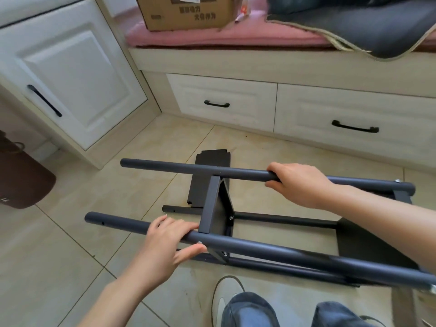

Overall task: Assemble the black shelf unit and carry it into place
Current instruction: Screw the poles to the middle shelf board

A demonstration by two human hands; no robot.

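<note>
Shelf unit: we see the black shelf unit (236, 220) lying on its side on the tiled floor (70, 256), partly built, directly under both hands.
Long axis: its tubes run left to right across our view, free ends to the left, the fitted end panel to the right.
Near tube: the near upper tube (259, 246) passes beneath the left hand (169, 241), whose fingers curl over the top with the thumb under it, just left of the upright cross panel (212, 204).
Far tube: the far upper tube (188, 168) is gripped by the right hand (297, 182), fingers wrapped round it, to the right of the same panel.
Key relation: we judge that any lift or turn pivots on this axis; the hands hold the two upper tubes on either side of the cross panel, the left nearer us and nearer the free ends, the right farther away.
Loose part: a flat black shelf panel (210, 166) lies on the floor beyond the left hand, partly under the far tube, not yet fitted.
Progress: we judge assembly unfinished, since open screw holes show near the free tube ends.
Containers: a cardboard box (184, 13) stands on the pink cushion (212, 38) well beyond the hands; its contents are hidden. The drawers (330, 114) below the cushion are closed.
</note>
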